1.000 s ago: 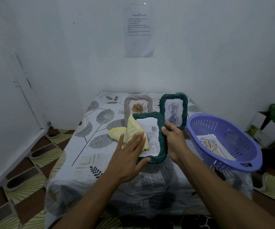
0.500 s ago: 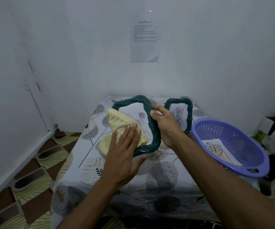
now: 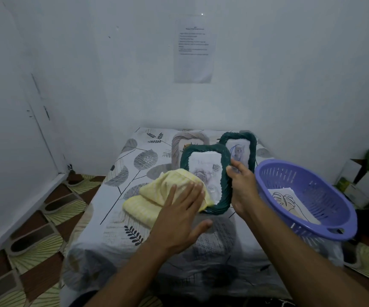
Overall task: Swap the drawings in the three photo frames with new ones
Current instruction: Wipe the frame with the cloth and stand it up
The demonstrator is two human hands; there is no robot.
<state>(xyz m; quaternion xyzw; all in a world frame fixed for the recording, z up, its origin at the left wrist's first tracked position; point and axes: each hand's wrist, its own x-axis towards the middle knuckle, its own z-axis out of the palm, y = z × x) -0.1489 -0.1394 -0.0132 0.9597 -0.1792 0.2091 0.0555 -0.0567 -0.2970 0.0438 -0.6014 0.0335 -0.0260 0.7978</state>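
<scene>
We see the right hand (image 3: 242, 187) closed around the right edge of a dark green woven photo frame (image 3: 206, 177), holding it tilted up off a table (image 3: 117, 213) draped in a leaf-print cloth. The left hand (image 3: 179, 213) lies flat and open, fingers (image 3: 195, 191) spread, pressing a yellow cloth (image 3: 157, 196) against the frame's lower left glass; it grips nothing. Behind the glass, a pale drawing (image 3: 205, 171) of an animal face shows just left of the right hand's thumb. Beyond the held frame, a second green frame (image 3: 242, 149) stands upright just behind the right hand's fingertips, carrying a blue-lined sketch. A beige frame (image 3: 184, 142) stands further left, partly hidden behind the held frame's top edge. To the right of the right wrist, a purple plastic basket (image 3: 307, 196) tilts at the table's edge, with a sheet bearing a leaf drawing (image 3: 289, 202) lying inside. A printed sheet (image 3: 193, 48) hangs on the wall above.
</scene>
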